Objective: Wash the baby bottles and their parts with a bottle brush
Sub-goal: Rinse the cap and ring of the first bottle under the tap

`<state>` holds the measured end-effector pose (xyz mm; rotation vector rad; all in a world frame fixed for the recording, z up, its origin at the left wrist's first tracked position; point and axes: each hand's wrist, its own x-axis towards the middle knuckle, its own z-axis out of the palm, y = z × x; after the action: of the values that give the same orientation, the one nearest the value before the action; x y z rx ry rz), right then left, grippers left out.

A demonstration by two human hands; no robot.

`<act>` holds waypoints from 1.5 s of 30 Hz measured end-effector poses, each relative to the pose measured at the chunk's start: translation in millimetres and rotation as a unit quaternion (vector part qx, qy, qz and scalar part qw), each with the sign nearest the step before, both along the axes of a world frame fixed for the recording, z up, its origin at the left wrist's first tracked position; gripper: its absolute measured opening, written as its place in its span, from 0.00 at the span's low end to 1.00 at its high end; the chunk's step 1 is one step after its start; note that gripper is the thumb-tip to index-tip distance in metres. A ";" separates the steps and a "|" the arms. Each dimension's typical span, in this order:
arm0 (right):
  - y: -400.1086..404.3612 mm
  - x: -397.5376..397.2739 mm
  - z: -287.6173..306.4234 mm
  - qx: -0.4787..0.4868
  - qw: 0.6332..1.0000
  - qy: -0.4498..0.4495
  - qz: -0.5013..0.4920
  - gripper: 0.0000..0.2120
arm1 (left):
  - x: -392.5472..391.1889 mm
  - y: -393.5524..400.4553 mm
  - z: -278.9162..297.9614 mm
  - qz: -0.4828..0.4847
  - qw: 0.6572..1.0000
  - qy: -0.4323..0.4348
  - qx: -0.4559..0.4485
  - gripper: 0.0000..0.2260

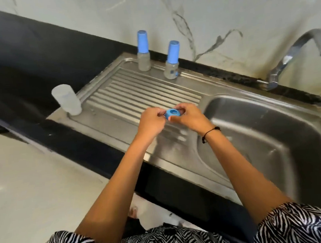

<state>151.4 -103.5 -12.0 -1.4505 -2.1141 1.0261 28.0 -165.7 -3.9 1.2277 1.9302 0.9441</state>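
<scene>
Both hands pinch one blue bottle ring [171, 114] over the ribbed drainer: left hand [152, 122] at its nine o'clock, right hand [189, 117] at three, likely to work the teat free. Two capped bottles [143, 52] wait at twelve; no brush visible

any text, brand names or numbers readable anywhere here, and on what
None can be read.
Right capped bottle: blue marks on the clear body, too blurred to read.
Left capped bottle: no print can be made out.
Uncapped bottle: a faint bluish mark, unreadable.
Blue ring held in both hands: no lettering visible.
</scene>
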 end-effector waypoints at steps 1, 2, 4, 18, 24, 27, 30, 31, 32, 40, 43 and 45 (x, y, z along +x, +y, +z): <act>-1.5 -22.3 -3.0 0.012 1.000 -0.014 0.016 0.15 | -18.9 -4.4 -2.5 0.008 1.000 0.022 -0.006 0.10; -2.8 -43.8 -5.9 0.025 0.999 -0.029 0.031 0.15 | -37.4 -9.4 -4.4 0.015 0.999 0.044 -0.011 0.10; -3.7 -85.0 -12.5 0.045 0.996 -0.056 0.062 0.18 | -72.3 -19.9 -6.9 0.041 0.997 0.059 -0.025 0.08; -15.9 -223.2 -36.9 0.111 0.956 -0.233 0.139 0.18 | -195.6 -27.0 -25.2 0.043 0.997 0.056 -0.022 0.08; -25.7 -211.8 -41.1 0.075 0.967 -0.207 0.126 0.30 | -193.3 -18.0 -28.1 0.007 0.996 0.081 -0.022 0.12; -26.4 -197.8 -40.0 0.072 0.979 -0.168 0.093 0.32 | -185.2 -16.1 -18.7 0.004 0.995 0.105 -0.004 0.13; -21.0 -175.7 -36.6 0.061 0.985 -0.143 0.070 0.31 | -171.8 -11.0 -7.3 -0.010 0.992 0.127 0.024 0.14; -19.3 -165.4 -34.3 0.060 0.987 -0.135 0.060 0.30 | -164.2 -7.9 -3.4 -0.017 0.991 0.129 0.029 0.15; -18.3 -154.8 -31.4 0.061 0.989 -0.128 0.051 0.29 | -156.0 -4.9 0.3 -0.023 0.991 0.128 0.031 0.16; -22.5 -19.3 -27.1 0.042 0.991 -0.103 -0.080 0.20 | -29.1 14.7 3.6 -0.133 0.986 0.104 0.014 0.16; -31.4 45.2 -29.8 0.034 0.986 -0.101 -0.128 0.16 | 38.7 19.0 -3.8 -0.211 0.972 0.099 -0.001 0.16; -38.6 87.0 -32.3 0.026 0.982 -0.121 -0.145 0.15 | 84.7 21.8 -9.9 -0.251 0.964 0.085 -0.014 0.16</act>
<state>238.3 -142.1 -44.4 -1.8699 -1.9854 0.7111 112.7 -144.0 -13.8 1.7179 1.6217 0.5584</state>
